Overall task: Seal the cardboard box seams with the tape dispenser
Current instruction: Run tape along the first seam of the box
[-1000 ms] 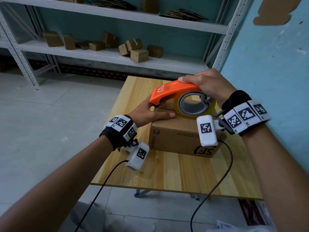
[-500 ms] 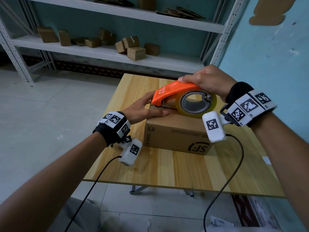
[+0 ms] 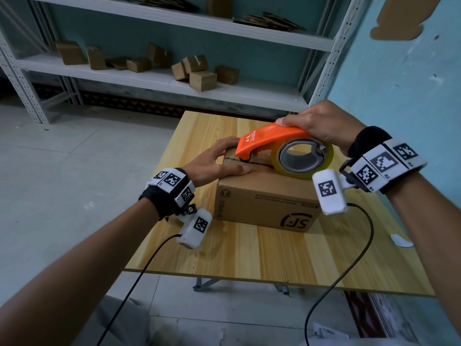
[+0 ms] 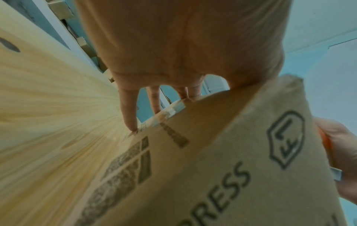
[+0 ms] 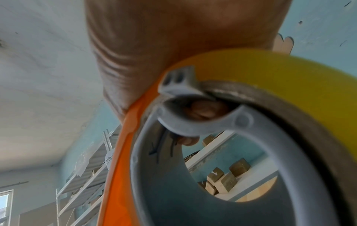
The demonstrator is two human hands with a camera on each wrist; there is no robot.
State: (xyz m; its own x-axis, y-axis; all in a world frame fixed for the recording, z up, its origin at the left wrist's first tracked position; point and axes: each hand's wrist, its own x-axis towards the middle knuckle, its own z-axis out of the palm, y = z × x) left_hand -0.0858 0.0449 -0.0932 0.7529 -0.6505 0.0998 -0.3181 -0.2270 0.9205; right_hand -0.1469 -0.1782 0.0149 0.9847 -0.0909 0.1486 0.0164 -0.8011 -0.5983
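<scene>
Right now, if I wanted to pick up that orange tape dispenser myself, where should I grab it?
Probably from above, over the tape dispenser where its curved orange cover arches over the tape roll. The right hand holds it there: palm on the cover, fingertips curled inside the roll's grey core. That keeps the front end free to press on the cardboard box.

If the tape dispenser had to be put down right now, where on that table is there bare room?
Bare wood lies on the table between the cardboard box and the near edge, and beyond the box toward the shelf. The box top is crowded: left hand, right hand and tape dispenser.
</scene>
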